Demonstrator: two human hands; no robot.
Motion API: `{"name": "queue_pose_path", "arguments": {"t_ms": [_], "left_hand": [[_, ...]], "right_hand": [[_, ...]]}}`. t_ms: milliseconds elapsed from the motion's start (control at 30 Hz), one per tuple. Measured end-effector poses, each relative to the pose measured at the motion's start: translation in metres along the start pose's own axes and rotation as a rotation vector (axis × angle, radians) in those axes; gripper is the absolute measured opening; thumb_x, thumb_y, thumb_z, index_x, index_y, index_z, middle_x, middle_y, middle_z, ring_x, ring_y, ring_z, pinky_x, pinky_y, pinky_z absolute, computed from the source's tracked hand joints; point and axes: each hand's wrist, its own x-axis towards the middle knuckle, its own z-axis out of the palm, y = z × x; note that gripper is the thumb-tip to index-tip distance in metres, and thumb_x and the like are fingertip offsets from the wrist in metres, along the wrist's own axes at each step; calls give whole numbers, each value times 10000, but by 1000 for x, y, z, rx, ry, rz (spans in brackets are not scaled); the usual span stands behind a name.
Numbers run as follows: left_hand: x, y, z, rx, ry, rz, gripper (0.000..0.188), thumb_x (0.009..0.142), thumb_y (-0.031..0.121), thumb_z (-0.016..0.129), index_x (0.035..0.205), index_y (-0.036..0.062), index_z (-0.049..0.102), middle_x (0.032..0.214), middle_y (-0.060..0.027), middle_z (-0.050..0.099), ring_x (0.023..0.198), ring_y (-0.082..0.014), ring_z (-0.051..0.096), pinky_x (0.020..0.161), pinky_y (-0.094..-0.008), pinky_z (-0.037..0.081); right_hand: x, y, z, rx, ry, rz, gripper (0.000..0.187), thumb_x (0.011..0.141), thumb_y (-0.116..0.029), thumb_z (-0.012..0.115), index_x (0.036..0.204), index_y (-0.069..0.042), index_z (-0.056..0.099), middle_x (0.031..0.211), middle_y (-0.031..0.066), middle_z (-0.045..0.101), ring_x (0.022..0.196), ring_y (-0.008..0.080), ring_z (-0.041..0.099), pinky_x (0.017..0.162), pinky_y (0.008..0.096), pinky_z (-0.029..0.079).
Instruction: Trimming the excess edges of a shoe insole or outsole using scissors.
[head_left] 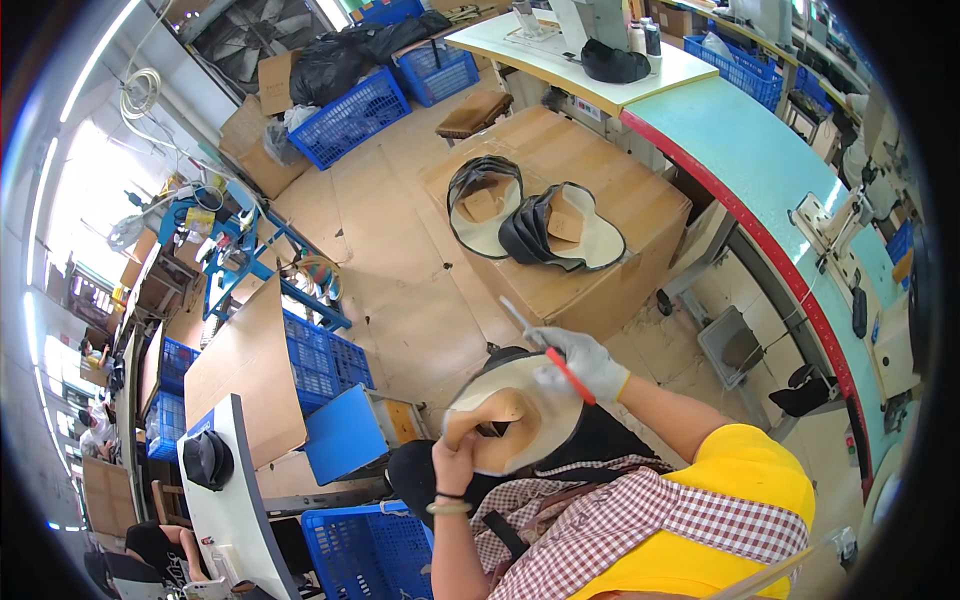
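The hat (555,395) lies on the person's lap, on the near side of the carton (575,150), with the bare left hand (455,465) gripping it at its opening. The gloved right hand (590,368), at the brim nearer the carton, clasps a red-handled tool (571,378). More hats (600,240) sit on the carton, and a bench (735,115) curves to its right.

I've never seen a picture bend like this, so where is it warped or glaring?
In the head view, the rim goes black; the red table edge looks bowed; the bright window area washes out at left; glare streaks the blue-green tabletop; the cream piece in the left hand looks fairly clear.
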Motion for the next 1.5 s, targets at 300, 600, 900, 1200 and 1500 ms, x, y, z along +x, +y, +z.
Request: {"name": "queue_pose_path", "arguments": {"t_ms": [300, 600, 900, 1200, 1500], "left_hand": [[48, 136, 72, -57, -52, 422, 483, 875, 29, 585, 1335, 2, 443, 1265, -189, 498, 1037, -256, 575, 817, -318, 495], [15, 65, 40, 281, 82, 398, 321, 862, 2, 599, 1182, -11, 579, 1161, -134, 571, 920, -210, 616, 771, -280, 507], [-102, -29, -101, -13, 1031, -219, 177, 937, 162, 573, 998, 14, 648, 748, -14, 613, 612, -64, 552, 527, -205, 463], [-219, -165, -144, 542, 1043, -801, 323, 791, 258, 678, 1043, 57, 655, 1142, -189, 590, 1092, -346, 549, 916, -422, 463], [-342, -226, -184, 434, 1091, -1120, 373, 775, 302, 709, 1027, 28, 685, 1012, -144, 689, 966, -270, 648, 854, -387, 502]], "right_hand": [[20, 29, -76, -78, 613, -81, 491, 767, -138, 687, 1220, -20, 541, 1031, 59, 618, 893, 135, 592, 788, 284, 494], [103, 180, -212, 199, 733, 296, 524, 798, -196, 680, 1258, 5, 528, 1042, 48, 610, 916, 102, 572, 789, 261, 484], [200, 231, -183, 105, 509, 125, 301, 884, -349, 553, 995, -78, 623, 857, 5, 580, 774, 163, 525, 727, 303, 450], [222, 223, -187, -1056, 517, 246, 491, 767, -425, 565, 1122, -87, 590, 925, 158, 675, 873, 306, 636, 775, 418, 476], [198, 146, -214, -670, 607, -77, 460, 936, -381, 471, 1231, -42, 565, 1084, 180, 645, 1012, 292, 607, 868, 366, 451]]}}
